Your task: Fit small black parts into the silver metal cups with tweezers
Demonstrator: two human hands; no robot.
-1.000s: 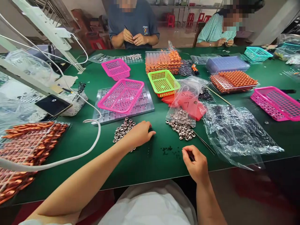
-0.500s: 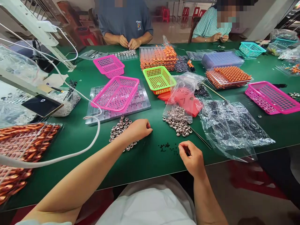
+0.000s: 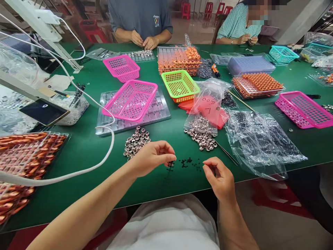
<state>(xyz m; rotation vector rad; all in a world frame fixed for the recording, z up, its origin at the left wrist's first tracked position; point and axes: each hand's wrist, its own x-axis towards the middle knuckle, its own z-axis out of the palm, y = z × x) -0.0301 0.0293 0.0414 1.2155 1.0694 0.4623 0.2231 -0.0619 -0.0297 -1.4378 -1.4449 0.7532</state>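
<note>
My left hand [image 3: 153,158] is pinched on a thin black plastic strip with short side branches [image 3: 170,167], which hangs below the fingertips and is partly blurred. Small black pieces [image 3: 186,162] lie scattered on the green table between my two hands. My right hand [image 3: 220,177] has thumb and forefinger brought together just right of these pieces; whatever is between them is too small to make out. Behind my left wrist is a pile of small silvery metal rings [image 3: 136,140], partly covered by it. More such rings [image 3: 205,139] spill from a clear bag beyond my right hand.
Tweezers [image 3: 226,152] lie right of the bagged rings, beside crumpled clear plastic bags [image 3: 260,139]. A pink basket [image 3: 132,100] rests on a clear tray [image 3: 163,113]; a green basket [image 3: 179,85] stands behind. A white cable [image 3: 110,146] loops at left. Two people sit opposite.
My left hand has moved right and nearer to me, and the black branched strip now shows at its fingertips. My right hand has shifted slightly right. The whole view has moved a little.
</note>
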